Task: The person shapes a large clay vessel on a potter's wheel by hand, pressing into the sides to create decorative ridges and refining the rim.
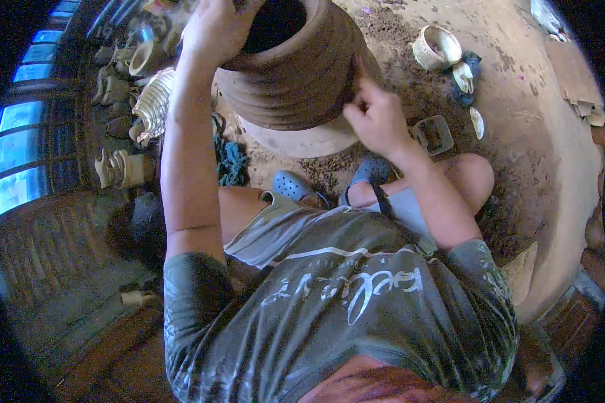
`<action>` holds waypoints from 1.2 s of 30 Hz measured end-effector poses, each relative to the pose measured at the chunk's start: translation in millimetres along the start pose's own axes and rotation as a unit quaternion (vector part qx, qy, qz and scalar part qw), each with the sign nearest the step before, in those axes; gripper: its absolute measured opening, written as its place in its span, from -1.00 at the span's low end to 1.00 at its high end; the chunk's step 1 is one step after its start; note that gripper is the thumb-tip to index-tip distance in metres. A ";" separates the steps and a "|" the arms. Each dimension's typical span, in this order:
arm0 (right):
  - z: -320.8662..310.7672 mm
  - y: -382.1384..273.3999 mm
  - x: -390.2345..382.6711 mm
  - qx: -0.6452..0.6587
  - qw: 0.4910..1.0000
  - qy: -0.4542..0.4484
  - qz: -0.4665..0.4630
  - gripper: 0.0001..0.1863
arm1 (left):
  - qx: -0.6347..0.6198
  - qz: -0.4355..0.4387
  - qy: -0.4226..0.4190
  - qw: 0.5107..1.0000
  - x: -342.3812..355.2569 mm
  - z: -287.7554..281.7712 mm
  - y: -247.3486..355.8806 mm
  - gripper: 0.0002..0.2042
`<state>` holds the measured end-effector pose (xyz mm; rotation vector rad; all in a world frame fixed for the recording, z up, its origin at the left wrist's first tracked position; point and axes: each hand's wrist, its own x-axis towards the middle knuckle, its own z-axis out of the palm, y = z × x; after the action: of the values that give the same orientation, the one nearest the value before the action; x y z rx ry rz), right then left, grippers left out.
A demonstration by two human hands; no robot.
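Observation:
A large brown clay pot [286, 87] with ridged walls and a dark round mouth stands in front of me on a pale round base [302, 140]. My left hand [215, 30] is at the left of its rim, fingers bent over toward the mouth; the upper edge of the picture cuts part of them off. Against the right side of the wall rests my right hand [380, 114], its fingers curled in. Whatever those fingers may hold is hidden.
To the right sit a pale round bowl [437, 48], a dark cloth [469, 77] and a clear plastic container [433, 134]. Teal netting [231, 161] lies left of the base. Ribbed pale pieces [156, 101] are piled by the window. Clay crumbs litter the floor.

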<state>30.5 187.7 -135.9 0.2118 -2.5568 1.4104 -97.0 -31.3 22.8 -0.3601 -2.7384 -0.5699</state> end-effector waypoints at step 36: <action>-33.4 -59.2 -46.9 -0.026 0.944 -0.065 -0.322 -0.64 | -0.415 -0.007 -0.293 0.861 -199.2 26.6 19.0 -0.67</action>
<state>93.3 185.7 -82.2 1.0516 -2.2810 1.0912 84.6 -38.6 -64.9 -0.8164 -2.8525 -1.9266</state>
